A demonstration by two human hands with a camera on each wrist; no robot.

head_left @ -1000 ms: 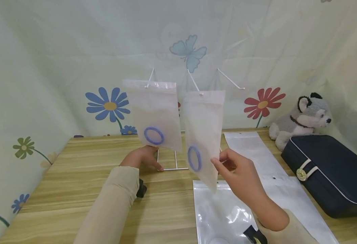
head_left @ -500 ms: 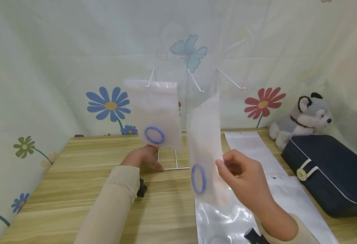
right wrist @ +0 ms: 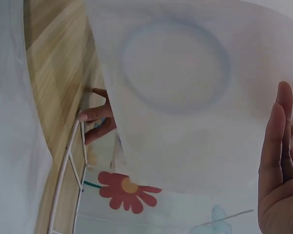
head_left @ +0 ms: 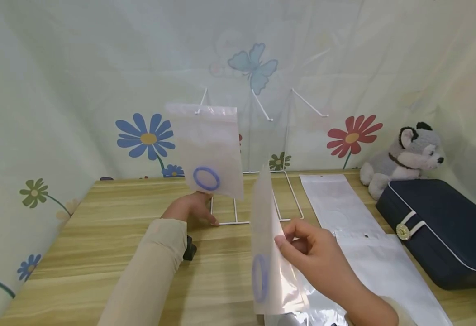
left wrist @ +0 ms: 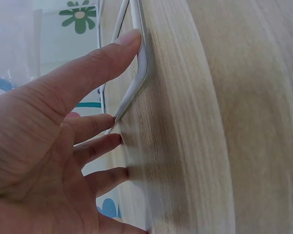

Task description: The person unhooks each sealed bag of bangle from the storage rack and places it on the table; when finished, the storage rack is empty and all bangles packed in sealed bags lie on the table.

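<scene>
My right hand point(head_left: 313, 256) pinches the side edge of a translucent plastic bag point(head_left: 264, 226) with a blue ring point(head_left: 260, 278) inside. That bag hangs over the front of the table, seen nearly edge-on in the head view. In the right wrist view the ring point(right wrist: 176, 66) shows through the bag as a pale circle. My left hand point(head_left: 191, 209) rests at the base of a white wire display rack point(head_left: 234, 222). Its thumb point(left wrist: 129, 39) presses on the rack's wire, and its other fingers spread against the table. Another bag point(head_left: 207, 145) with a blue ring point(head_left: 206, 178) hangs on the left hook.
The rack's middle hook point(head_left: 262, 106) and right hook point(head_left: 309, 103) carry no bags. Silvery bags point(head_left: 384, 267) lie on the wooden table point(head_left: 111, 240) at right, beside a dark blue case point(head_left: 441, 226). Behind it sits a plush dog point(head_left: 405, 156).
My right hand has brought its bag off the middle hook, down and towards me, and the bag has turned more edge-on. My left hand stays at the rack's base.
</scene>
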